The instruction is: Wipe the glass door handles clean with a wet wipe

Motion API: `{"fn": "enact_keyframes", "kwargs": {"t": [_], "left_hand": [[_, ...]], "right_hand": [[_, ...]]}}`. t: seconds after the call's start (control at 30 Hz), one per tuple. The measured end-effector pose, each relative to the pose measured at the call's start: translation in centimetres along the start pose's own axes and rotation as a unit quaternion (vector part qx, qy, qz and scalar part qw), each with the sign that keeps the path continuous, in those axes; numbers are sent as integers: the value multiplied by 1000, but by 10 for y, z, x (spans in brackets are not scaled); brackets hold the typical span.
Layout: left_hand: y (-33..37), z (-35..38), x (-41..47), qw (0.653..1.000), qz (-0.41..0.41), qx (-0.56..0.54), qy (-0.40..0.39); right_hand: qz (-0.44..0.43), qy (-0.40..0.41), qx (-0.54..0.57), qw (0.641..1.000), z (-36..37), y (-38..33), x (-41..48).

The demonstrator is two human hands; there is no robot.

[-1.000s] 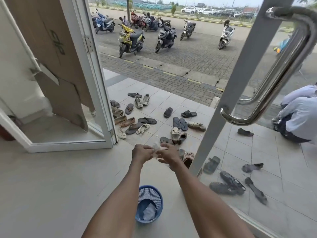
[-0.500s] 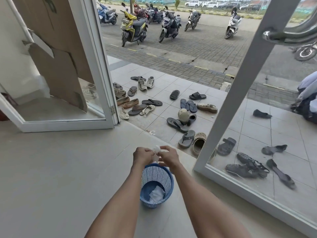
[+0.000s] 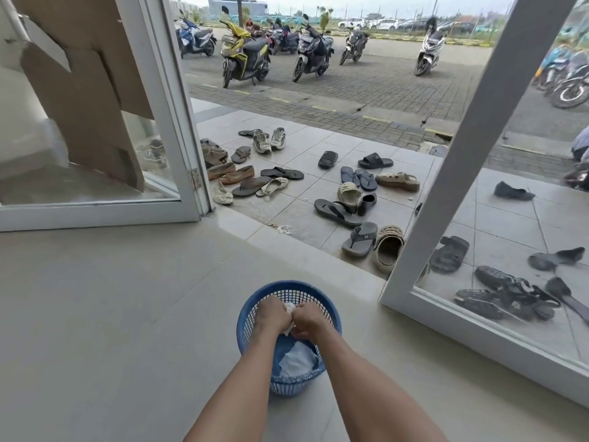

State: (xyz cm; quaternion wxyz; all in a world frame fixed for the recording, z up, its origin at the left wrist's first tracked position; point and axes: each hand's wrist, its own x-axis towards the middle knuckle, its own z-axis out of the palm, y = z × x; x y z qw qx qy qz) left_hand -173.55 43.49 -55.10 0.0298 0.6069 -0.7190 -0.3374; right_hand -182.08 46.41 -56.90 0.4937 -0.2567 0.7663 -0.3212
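Observation:
Both my hands meet just above a blue mesh waste basket on the floor. My left hand and my right hand pinch a small crumpled white wet wipe between them. White paper lies inside the basket. The glass door with its white frame stands open on the right; its steel handle is out of view. A second glass door is open on the left.
Many sandals and shoes lie scattered on the tiled porch beyond the threshold. Brown cardboard leans behind the left door's glass. Motorbikes are parked on the paved lot further out.
My head has tilted down, so the steel door handle has left the view. My hands, still holding the wipe, have dropped from chest height to right over the blue basket.

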Motion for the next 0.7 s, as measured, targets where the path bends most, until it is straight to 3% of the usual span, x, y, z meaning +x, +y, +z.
{"fn": "enact_keyframes", "kwargs": {"t": [0.37,0.7], "left_hand": [[-17,18,14,999,-36,0,-1],[17,-29,-12,999,39,15,17]], "right_hand": [[26,-58,-22,998,11,19,21],[-14,-2,-52,999,-13,-15,-10]]}}
